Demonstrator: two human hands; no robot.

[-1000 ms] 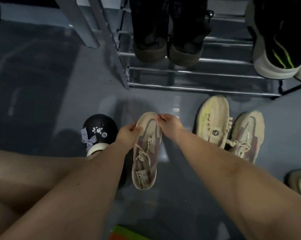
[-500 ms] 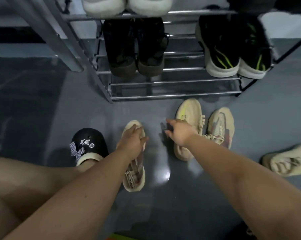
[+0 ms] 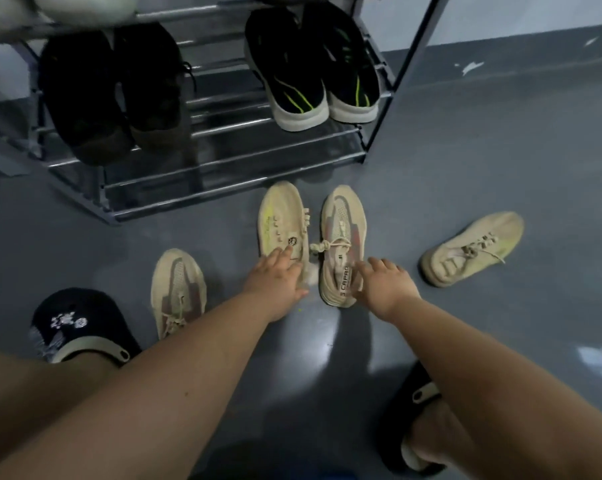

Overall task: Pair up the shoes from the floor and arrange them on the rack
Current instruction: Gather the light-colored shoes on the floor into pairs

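Several beige sneakers lie on the grey floor before the metal rack point(image 3: 202, 188). A yellow-marked sneaker point(image 3: 281, 216) and a pink-patched sneaker point(image 3: 341, 230) stand side by side. My left hand point(image 3: 275, 278) rests with straight fingers on the heel part of the yellow-marked one. Beside the pink-patched one's heel, my right hand point(image 3: 384, 282) touches it with spread fingers. Another pink-patched sneaker point(image 3: 176, 289) sits alone to the left, released. A second yellow-marked sneaker point(image 3: 472, 247) lies tilted at the right.
On the rack's lower shelf stand a dark brown pair point(image 3: 116, 91) and a black pair with green stripes point(image 3: 313, 67). Pale shoes point(image 3: 60, 8) blur on the shelf above. My feet in black clogs point(image 3: 74, 327) sit at the left and at the lower right.
My left hand let go of the pink-patched sneaker on the floor and moved right onto the yellow-marked one. My right hand shifted to the other pink-patched sneaker. The view swung right.
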